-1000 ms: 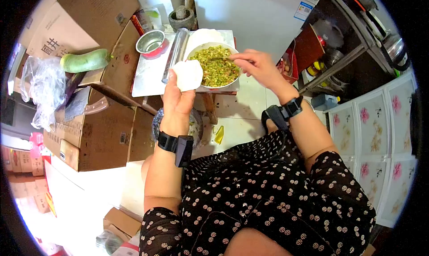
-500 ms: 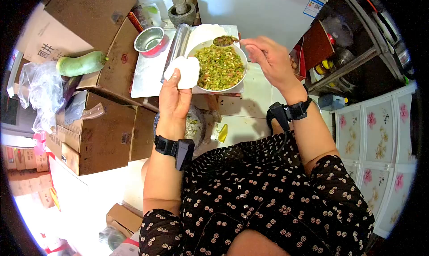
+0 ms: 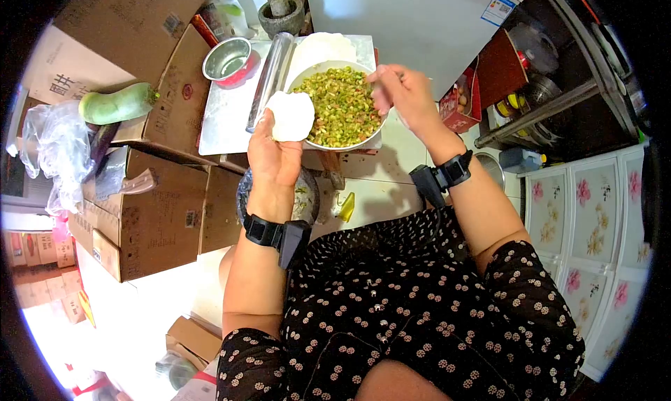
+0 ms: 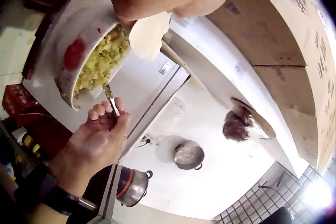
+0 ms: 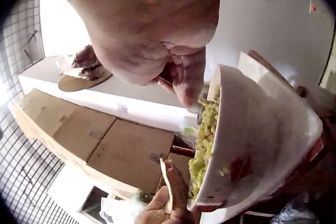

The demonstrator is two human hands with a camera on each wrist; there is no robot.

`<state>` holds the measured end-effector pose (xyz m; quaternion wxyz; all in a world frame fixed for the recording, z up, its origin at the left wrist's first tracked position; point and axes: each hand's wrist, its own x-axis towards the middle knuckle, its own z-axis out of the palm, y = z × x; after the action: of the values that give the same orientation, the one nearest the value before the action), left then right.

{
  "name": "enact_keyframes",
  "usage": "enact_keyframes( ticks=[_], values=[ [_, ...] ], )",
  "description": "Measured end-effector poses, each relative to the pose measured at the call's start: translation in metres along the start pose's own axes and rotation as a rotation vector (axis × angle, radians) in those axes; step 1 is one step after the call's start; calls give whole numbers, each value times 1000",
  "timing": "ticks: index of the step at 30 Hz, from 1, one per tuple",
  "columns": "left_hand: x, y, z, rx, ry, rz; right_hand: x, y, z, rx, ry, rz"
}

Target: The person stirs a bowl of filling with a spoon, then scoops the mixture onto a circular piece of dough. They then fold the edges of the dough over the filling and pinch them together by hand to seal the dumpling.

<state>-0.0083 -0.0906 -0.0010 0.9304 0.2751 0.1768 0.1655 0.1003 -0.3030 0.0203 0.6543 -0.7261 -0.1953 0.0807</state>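
While beside bowl [image 3: 316, 144], wrapper [image 3: 292, 116] across left fingers [image 3: 260, 134].

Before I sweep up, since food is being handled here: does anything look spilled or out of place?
One thing: a small yellow-green scrap lies on the floor tiles, well away from the bowl of filling. I cannot tell what it is. Nothing else looks spilled.

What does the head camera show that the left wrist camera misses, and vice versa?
Only the head view: the white flowered drawer fronts and the black dotted garment. Only the left wrist view: the metal spoon handle pinched by the right hand. Both: the white bowl of chopped green filling and the round white dough wrapper held by the left hand.
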Motion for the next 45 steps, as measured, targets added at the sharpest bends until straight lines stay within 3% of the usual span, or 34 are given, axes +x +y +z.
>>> enact_keyframes(
  ticks=[5,10,19,22,25,28,31,36,39,45],
  values=[
    [9,11,-1,-28,-112,45,3,7,-7,201,63,70],
    [12,16,9,-56,-96,26,0,-3,-10,260,127,80],
    [13,-3,26,-109,-219,-146,-14,-29,-7,281,183,-86],
    [8,-12,44,-207,-321,-223,-22,-29,1,110,164,-241],
    [10,-21,47,-241,-345,-237,-32,-26,2,-312,23,-503],
    [10,-22,49,-233,-323,-215,-29,-14,9,-640,-10,-1001],
    [10,-20,51,-198,-255,-186,-40,-15,13,-755,-147,-1010],
    [15,-23,45,-180,-215,-199,-48,-11,16,-835,-196,-1017],
    [16,-23,44,-194,-221,-208,-45,-12,14,-773,-169,-1021],
    [15,-19,39,-185,-178,-178,-42,-26,4,-457,42,-769]
  ],
)
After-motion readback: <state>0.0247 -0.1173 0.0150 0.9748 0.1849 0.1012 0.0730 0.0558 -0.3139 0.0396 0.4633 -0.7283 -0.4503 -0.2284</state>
